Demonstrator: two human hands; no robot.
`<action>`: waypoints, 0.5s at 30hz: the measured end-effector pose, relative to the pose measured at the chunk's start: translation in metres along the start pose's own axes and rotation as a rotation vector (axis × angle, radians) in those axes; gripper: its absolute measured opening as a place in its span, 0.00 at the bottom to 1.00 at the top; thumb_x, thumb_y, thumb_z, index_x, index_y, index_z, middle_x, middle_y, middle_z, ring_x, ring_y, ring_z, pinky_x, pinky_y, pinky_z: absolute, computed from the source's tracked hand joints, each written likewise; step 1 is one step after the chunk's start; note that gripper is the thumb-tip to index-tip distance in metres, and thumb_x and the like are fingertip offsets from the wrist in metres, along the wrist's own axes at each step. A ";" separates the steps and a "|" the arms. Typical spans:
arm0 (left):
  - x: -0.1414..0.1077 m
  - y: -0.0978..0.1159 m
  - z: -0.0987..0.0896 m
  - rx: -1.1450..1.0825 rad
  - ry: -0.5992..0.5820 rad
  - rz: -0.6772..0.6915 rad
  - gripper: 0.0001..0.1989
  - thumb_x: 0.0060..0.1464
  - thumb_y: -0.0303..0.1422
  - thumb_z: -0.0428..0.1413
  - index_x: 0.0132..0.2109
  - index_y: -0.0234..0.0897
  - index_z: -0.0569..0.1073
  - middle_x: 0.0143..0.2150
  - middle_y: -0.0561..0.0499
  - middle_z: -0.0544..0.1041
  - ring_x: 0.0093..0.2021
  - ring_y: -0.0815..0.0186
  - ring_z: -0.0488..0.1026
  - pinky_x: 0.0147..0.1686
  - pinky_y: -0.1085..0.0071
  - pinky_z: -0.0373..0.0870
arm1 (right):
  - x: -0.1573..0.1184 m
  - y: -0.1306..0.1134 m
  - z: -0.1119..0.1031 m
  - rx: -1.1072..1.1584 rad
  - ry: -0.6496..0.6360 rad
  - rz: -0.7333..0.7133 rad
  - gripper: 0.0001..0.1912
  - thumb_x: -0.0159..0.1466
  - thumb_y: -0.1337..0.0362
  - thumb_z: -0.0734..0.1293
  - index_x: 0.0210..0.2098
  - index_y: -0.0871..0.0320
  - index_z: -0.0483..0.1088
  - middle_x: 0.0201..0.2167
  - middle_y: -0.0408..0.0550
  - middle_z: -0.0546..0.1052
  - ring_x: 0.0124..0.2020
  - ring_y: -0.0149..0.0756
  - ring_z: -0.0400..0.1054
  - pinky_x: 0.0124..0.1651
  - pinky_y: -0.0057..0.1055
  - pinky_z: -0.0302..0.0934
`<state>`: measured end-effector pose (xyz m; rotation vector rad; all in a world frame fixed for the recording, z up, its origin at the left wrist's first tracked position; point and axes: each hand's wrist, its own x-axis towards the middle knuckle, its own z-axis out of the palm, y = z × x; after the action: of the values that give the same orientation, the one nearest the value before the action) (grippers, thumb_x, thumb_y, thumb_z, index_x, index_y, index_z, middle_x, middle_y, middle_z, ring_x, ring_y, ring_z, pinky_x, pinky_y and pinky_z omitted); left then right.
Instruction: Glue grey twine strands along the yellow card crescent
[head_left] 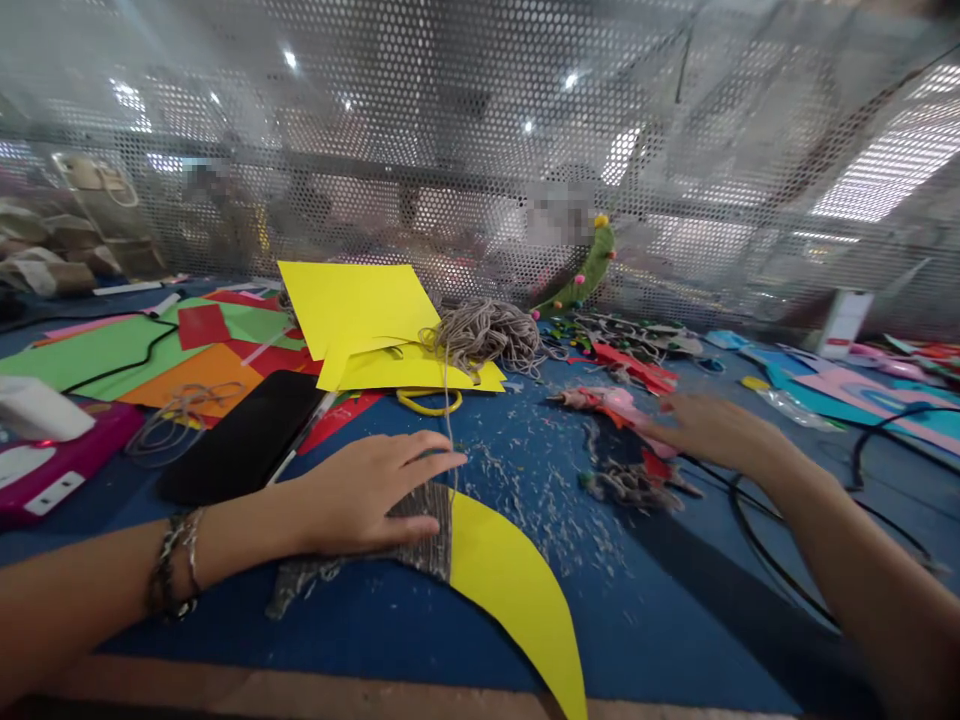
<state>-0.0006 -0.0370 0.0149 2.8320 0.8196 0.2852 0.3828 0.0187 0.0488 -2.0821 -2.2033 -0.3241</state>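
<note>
Steadying the yellow crescent (517, 580)
Left hand (360, 490), loosely spread, covers yarn windings (437, 545) — probably against slipping; right hand (712, 425), half-curled, meets pink glue gun (616, 403), grip unclear.

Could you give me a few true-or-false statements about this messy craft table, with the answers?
1. The left hand lies on grey yarn wound around a yellow paper crescent. True.
2. The crescent is wrapped from tip to tip. False: its end nearest the camera is bare yellow.
3. A tangled heap of grey-brown yarn lies farther away than the left hand. True.
4. The right hand is on a large yellow paper sheet. False: it is at a pink tool with a narrow tip.
5. A flat black rectangular object lies to the right of the crescent. False: it lies to the left.
</note>
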 end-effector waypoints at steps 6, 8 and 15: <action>0.024 -0.010 0.007 -0.084 -0.014 0.047 0.20 0.61 0.27 0.40 0.59 0.41 0.55 0.57 0.48 0.62 0.54 0.62 0.61 0.52 0.62 0.60 | 0.001 0.011 0.023 0.089 -0.148 -0.015 0.12 0.59 0.57 0.52 0.25 0.54 0.60 0.25 0.54 0.74 0.26 0.40 0.68 0.29 0.32 0.56; 0.028 -0.014 0.009 -0.112 -0.007 0.059 0.19 0.60 0.25 0.41 0.58 0.40 0.58 0.53 0.47 0.66 0.52 0.62 0.62 0.51 0.63 0.60 | 0.002 0.010 0.023 0.081 -0.120 0.032 0.10 0.59 0.58 0.51 0.28 0.55 0.58 0.27 0.56 0.73 0.28 0.43 0.67 0.29 0.33 0.55; 0.023 -0.012 0.013 -0.218 0.085 0.013 0.11 0.57 0.24 0.45 0.44 0.34 0.69 0.42 0.46 0.66 0.45 0.65 0.64 0.46 0.70 0.61 | -0.005 -0.014 0.002 0.161 0.077 0.174 0.09 0.56 0.55 0.52 0.29 0.53 0.53 0.25 0.49 0.67 0.24 0.37 0.60 0.28 0.33 0.53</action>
<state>0.0153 -0.0156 0.0031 2.6377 0.7366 0.4692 0.3699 0.0132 0.0442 -2.1164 -1.9209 -0.2015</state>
